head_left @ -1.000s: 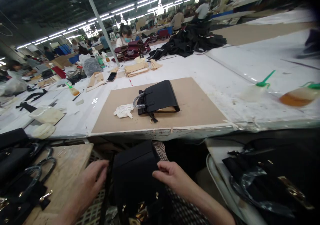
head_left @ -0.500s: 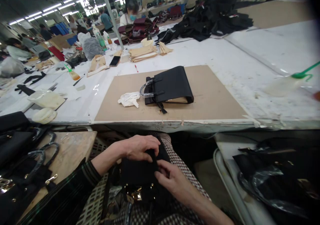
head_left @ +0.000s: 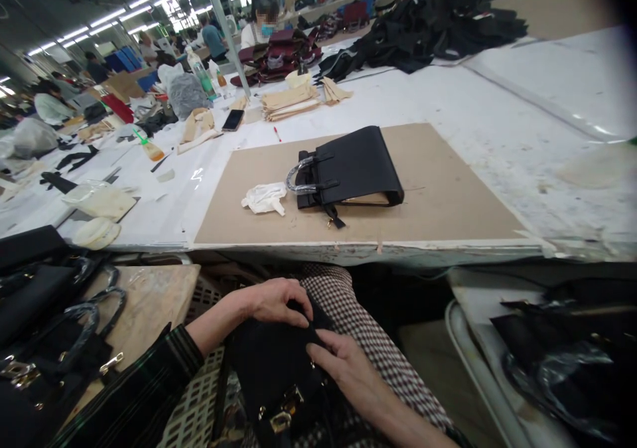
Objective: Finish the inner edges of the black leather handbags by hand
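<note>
A black handbag [head_left: 279,375] with gold hardware rests on my lap below the table edge. My left hand [head_left: 271,300] curls over its top edge, fingers closed on the black material. My right hand [head_left: 343,365] presses on the bag's right side, fingers bent and gripping it. Up on the table a second black handbag [head_left: 355,167] lies on its side on a brown board [head_left: 448,202], its wrapped handle pointing left. A crumpled white cloth [head_left: 263,198] lies just left of that handle.
Several black bags [head_left: 44,328] are piled on a wooden stand at my left. More black bags in plastic [head_left: 562,355] sit on a tray at my right. Tan pieces [head_left: 288,99], a phone [head_left: 233,120], bottles and other workers are farther back.
My left hand came from the bag's left side up onto its top edge. The right hand slid along the bag. The view tilted down and moved slightly left.
</note>
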The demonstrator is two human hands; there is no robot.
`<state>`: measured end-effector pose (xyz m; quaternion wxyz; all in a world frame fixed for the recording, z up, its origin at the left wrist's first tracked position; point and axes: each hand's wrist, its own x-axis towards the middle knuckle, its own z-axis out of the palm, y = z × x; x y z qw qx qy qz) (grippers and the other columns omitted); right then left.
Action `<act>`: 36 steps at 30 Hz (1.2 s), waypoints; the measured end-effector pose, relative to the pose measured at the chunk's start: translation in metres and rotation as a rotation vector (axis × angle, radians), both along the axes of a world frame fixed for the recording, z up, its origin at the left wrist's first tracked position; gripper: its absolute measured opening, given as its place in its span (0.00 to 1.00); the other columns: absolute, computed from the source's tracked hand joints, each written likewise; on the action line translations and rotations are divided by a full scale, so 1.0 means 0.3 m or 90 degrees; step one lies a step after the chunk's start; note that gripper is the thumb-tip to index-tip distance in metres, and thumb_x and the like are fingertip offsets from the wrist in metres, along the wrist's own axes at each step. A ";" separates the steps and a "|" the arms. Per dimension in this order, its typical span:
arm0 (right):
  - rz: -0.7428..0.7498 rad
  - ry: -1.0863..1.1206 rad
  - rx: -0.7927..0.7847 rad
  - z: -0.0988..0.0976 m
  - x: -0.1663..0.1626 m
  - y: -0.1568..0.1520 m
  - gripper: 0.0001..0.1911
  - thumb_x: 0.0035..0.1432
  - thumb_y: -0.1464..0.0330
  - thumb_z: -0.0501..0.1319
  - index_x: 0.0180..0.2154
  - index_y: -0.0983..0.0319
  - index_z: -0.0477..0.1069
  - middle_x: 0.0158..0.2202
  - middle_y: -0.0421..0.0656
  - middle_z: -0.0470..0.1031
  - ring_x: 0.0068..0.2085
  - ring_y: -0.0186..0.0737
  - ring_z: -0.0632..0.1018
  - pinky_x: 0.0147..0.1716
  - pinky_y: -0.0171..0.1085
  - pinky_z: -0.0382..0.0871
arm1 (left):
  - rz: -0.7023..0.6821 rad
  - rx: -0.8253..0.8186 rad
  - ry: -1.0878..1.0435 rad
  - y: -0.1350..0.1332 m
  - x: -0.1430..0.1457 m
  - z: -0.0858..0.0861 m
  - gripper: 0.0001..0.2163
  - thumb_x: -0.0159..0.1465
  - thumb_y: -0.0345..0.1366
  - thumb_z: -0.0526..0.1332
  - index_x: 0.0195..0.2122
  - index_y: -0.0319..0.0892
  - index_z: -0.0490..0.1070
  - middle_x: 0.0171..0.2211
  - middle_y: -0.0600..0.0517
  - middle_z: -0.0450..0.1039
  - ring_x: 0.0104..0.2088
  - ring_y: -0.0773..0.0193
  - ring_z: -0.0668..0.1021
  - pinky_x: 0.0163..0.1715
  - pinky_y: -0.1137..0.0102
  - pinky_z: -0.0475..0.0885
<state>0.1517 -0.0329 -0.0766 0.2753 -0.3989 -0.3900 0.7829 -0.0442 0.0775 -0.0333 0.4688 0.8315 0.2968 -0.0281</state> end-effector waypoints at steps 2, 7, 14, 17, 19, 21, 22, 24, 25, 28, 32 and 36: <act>0.003 -0.019 0.019 0.007 0.004 0.003 0.14 0.61 0.58 0.60 0.33 0.62 0.77 0.26 0.38 0.71 0.27 0.35 0.67 0.26 0.33 0.59 | 0.030 -0.010 0.015 -0.011 0.019 0.001 0.08 0.60 0.41 0.68 0.37 0.43 0.80 0.35 0.52 0.78 0.41 0.63 0.75 0.45 0.73 0.67; -0.009 -0.035 0.029 0.014 0.012 -0.002 0.15 0.57 0.57 0.63 0.28 0.61 0.76 0.25 0.39 0.71 0.27 0.36 0.67 0.26 0.33 0.60 | 0.082 -0.127 0.036 -0.001 0.027 -0.003 0.07 0.58 0.37 0.67 0.35 0.41 0.80 0.34 0.52 0.79 0.38 0.65 0.77 0.41 0.75 0.69; -0.004 -0.021 0.018 0.016 0.022 -0.017 0.16 0.56 0.56 0.64 0.28 0.62 0.77 0.22 0.38 0.70 0.27 0.37 0.68 0.26 0.33 0.61 | 0.049 -0.197 0.062 0.016 0.028 0.001 0.10 0.58 0.34 0.64 0.40 0.40 0.81 0.33 0.53 0.79 0.27 0.70 0.75 0.27 0.79 0.68; -0.013 -0.024 0.021 0.015 0.026 -0.024 0.15 0.56 0.57 0.64 0.28 0.62 0.77 0.23 0.38 0.71 0.27 0.37 0.69 0.26 0.33 0.61 | 0.068 -0.164 0.059 0.001 0.046 0.003 0.08 0.55 0.36 0.68 0.35 0.40 0.81 0.32 0.53 0.79 0.31 0.68 0.76 0.31 0.78 0.69; -0.020 -0.023 0.019 0.016 0.028 -0.028 0.15 0.56 0.57 0.64 0.28 0.61 0.77 0.23 0.38 0.71 0.27 0.37 0.69 0.27 0.33 0.62 | 0.080 -0.160 0.061 -0.004 0.051 0.002 0.07 0.55 0.33 0.66 0.35 0.39 0.81 0.31 0.53 0.79 0.30 0.68 0.76 0.31 0.78 0.69; -0.020 -0.020 0.020 0.020 0.028 -0.031 0.15 0.56 0.57 0.63 0.29 0.61 0.77 0.23 0.38 0.71 0.27 0.38 0.69 0.27 0.34 0.62 | 0.079 -0.181 0.066 -0.005 0.051 0.002 0.09 0.57 0.30 0.63 0.37 0.39 0.81 0.30 0.53 0.79 0.27 0.70 0.75 0.27 0.78 0.68; -0.017 -0.017 0.022 0.022 0.028 -0.032 0.15 0.56 0.57 0.63 0.29 0.61 0.77 0.23 0.38 0.71 0.28 0.38 0.70 0.27 0.34 0.62 | 0.075 -0.191 0.067 -0.004 0.050 0.003 0.10 0.57 0.30 0.63 0.38 0.39 0.81 0.30 0.53 0.79 0.25 0.70 0.74 0.26 0.78 0.68; -0.012 -0.017 0.032 0.024 0.029 -0.033 0.15 0.57 0.57 0.63 0.30 0.61 0.78 0.23 0.38 0.72 0.28 0.38 0.70 0.27 0.34 0.63 | 0.071 -0.196 0.065 -0.005 0.050 0.005 0.09 0.57 0.32 0.64 0.38 0.40 0.81 0.31 0.53 0.79 0.26 0.70 0.75 0.26 0.78 0.68; -0.013 -0.021 0.039 0.024 0.029 -0.033 0.15 0.57 0.57 0.63 0.30 0.62 0.78 0.23 0.38 0.72 0.28 0.38 0.70 0.27 0.34 0.63 | 0.077 -0.193 0.059 -0.007 0.051 0.005 0.08 0.55 0.33 0.66 0.37 0.40 0.81 0.31 0.53 0.79 0.28 0.69 0.76 0.28 0.78 0.69; -0.017 -0.029 0.047 0.021 0.029 -0.037 0.15 0.57 0.57 0.63 0.29 0.62 0.77 0.23 0.38 0.72 0.28 0.38 0.71 0.27 0.34 0.63 | 0.122 -0.204 0.041 -0.018 0.056 0.001 0.07 0.52 0.34 0.69 0.33 0.39 0.80 0.30 0.53 0.79 0.30 0.68 0.76 0.30 0.78 0.69; -0.012 -0.013 0.035 0.020 0.029 -0.042 0.16 0.58 0.56 0.63 0.30 0.62 0.77 0.23 0.38 0.72 0.28 0.38 0.71 0.27 0.34 0.63 | 0.160 -0.269 0.026 -0.019 0.051 -0.011 0.10 0.58 0.31 0.60 0.39 0.37 0.79 0.32 0.50 0.79 0.27 0.68 0.76 0.23 0.77 0.70; -0.010 -0.007 0.024 0.025 0.032 -0.042 0.15 0.58 0.56 0.63 0.31 0.61 0.78 0.24 0.38 0.72 0.28 0.38 0.71 0.28 0.34 0.63 | 0.153 -0.315 -0.003 -0.015 0.040 -0.011 0.13 0.61 0.34 0.62 0.46 0.37 0.75 0.38 0.48 0.79 0.34 0.65 0.78 0.27 0.76 0.72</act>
